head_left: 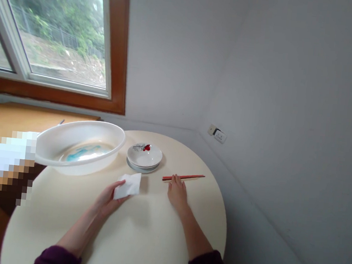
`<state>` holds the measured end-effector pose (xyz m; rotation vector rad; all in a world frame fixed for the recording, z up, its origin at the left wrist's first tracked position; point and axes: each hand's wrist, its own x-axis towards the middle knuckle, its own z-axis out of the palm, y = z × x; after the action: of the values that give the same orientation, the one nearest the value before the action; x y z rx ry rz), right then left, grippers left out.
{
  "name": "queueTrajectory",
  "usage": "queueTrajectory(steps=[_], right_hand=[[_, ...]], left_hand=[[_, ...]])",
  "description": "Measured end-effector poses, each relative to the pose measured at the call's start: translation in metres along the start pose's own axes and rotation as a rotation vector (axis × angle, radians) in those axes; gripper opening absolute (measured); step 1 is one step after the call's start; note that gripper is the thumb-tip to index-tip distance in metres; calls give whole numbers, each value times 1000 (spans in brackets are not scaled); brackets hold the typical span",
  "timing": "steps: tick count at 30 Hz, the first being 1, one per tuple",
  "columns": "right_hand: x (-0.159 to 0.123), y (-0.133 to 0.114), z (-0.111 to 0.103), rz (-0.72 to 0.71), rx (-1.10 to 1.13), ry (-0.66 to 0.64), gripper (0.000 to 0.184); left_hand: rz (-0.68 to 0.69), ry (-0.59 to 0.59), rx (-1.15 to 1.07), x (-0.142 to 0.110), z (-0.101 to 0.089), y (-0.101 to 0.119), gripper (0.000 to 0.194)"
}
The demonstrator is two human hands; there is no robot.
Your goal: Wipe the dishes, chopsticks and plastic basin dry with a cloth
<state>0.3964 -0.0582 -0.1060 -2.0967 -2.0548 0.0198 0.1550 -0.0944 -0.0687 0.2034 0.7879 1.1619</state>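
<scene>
Plain dark purple sleeves (58,259) above bare forearms (196,231) and hands (178,194)

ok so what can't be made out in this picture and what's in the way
All in the head view:
- left hand: some fingers hidden behind the white sheet
- chopsticks: partly covered by the right hand; gripped or only touched, can't tell
- lower dish: inside covered by the upper dish
- round table: near edge cut off by the picture's bottom
- pixelated patch: contents blocked out
</scene>
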Motion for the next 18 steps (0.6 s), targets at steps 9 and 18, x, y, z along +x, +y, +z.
queueTrajectory(steps=[9, 18], right_hand=[[-12, -9, -2, -70, 11, 55, 42], [-17, -22, -5, -182, 48, 138, 34]], left_hand=[[15, -13, -18, -9, -5, 2, 34], [32, 39, -27, -7, -5, 3, 30]])
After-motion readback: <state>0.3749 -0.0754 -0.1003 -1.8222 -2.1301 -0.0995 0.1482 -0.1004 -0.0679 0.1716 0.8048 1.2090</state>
